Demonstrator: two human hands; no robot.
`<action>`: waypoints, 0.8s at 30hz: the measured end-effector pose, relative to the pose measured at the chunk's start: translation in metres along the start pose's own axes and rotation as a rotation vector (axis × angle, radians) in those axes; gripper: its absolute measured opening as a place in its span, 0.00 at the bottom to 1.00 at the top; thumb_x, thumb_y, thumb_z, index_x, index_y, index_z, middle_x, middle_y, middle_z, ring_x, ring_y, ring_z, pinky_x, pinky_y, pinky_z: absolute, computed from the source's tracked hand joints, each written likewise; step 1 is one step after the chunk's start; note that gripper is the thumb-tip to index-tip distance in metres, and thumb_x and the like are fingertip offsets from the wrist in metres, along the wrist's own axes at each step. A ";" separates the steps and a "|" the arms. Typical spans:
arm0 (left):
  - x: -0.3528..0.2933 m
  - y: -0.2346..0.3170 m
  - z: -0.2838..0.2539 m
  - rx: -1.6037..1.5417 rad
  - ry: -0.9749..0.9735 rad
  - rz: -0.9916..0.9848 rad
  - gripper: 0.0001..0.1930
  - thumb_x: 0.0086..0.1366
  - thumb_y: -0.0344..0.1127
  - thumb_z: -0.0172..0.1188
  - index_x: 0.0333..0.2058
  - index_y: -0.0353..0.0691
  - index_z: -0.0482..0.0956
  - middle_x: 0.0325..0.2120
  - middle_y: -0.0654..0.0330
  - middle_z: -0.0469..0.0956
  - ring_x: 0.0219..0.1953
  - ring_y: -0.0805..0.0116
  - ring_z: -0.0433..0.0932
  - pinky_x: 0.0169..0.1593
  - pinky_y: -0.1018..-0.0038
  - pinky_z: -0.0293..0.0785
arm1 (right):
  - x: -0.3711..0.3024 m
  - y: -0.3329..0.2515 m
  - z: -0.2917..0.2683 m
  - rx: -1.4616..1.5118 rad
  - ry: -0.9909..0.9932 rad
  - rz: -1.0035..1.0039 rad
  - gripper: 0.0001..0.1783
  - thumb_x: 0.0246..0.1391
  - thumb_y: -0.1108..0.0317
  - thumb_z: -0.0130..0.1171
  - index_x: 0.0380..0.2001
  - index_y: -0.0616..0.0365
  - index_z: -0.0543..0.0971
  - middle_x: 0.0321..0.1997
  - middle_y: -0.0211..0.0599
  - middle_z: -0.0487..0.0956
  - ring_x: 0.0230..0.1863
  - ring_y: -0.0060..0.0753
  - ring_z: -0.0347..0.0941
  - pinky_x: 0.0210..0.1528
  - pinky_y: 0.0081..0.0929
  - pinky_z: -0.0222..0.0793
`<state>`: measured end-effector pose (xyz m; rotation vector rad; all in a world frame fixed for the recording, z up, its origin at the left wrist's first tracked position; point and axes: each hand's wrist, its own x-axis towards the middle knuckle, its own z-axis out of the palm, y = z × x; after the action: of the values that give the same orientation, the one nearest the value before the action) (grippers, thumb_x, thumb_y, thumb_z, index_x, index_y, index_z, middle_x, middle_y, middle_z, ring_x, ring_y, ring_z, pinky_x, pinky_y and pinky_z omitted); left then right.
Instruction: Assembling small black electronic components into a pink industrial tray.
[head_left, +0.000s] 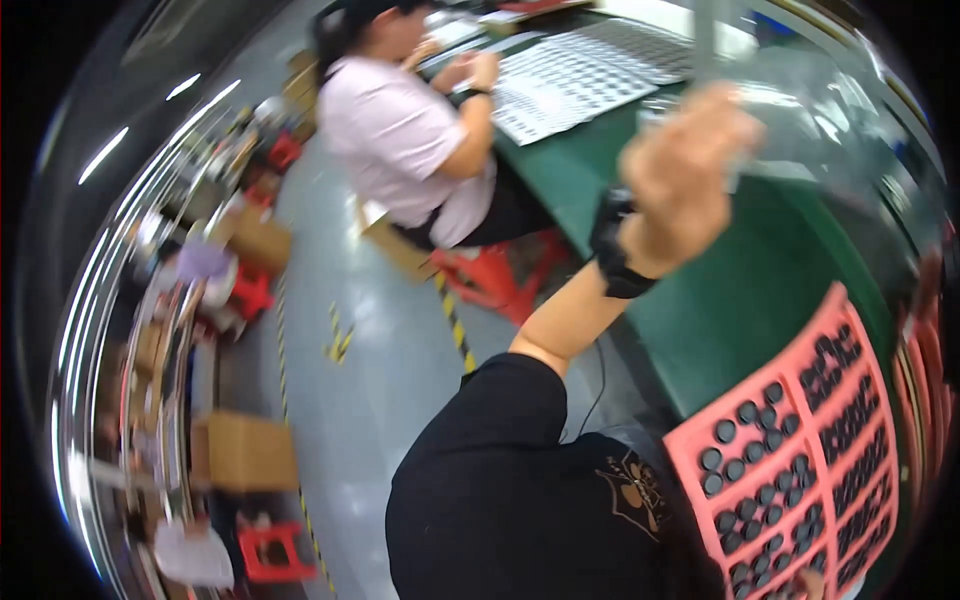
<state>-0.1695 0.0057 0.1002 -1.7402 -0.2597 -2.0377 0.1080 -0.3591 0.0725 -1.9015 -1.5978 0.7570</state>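
Left hand (685, 170) is clenched around an upright clear strip (706, 40), long axis pointing up over the green table (740, 290).

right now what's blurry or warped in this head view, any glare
Head view: the raised left hand and the clear sheet it grips are motion-blurred; the fisheye bends the green table edge and smears the shelving at the left rim; ceiling lights streak as glare along that rim; the pink tray of black discs stays fairly sharp.
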 end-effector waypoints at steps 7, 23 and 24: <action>-0.124 -0.002 -0.044 -0.239 -1.424 -0.145 0.31 0.47 0.21 0.49 0.53 0.50 0.67 0.56 0.62 0.62 0.61 0.63 0.56 0.61 0.47 0.46 | 0.007 0.052 -0.024 0.282 -0.152 -0.252 0.22 0.47 0.82 0.53 0.49 0.64 0.67 0.48 0.44 0.70 0.50 0.35 0.65 0.54 0.29 0.59; -0.112 0.032 -0.050 -0.359 -1.136 -0.401 0.30 0.51 0.41 0.55 0.55 0.45 0.63 0.59 0.49 0.53 0.62 0.47 0.49 0.60 0.48 0.44 | -0.065 0.113 0.017 0.119 0.664 0.356 0.21 0.51 0.70 0.55 0.48 0.65 0.68 0.51 0.45 0.68 0.48 0.38 0.66 0.51 0.32 0.61; -0.114 0.041 -0.048 -0.412 -1.136 -0.386 0.30 0.51 0.41 0.55 0.55 0.45 0.63 0.59 0.49 0.53 0.62 0.47 0.49 0.60 0.48 0.44 | -0.077 0.115 0.021 0.118 0.745 0.395 0.21 0.51 0.68 0.55 0.48 0.65 0.68 0.50 0.45 0.68 0.47 0.38 0.66 0.50 0.32 0.61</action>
<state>-0.1816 -0.0270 -0.0259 -3.1620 -0.5658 -1.0884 0.1613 -0.4517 -0.0180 -2.0856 -0.7219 0.2133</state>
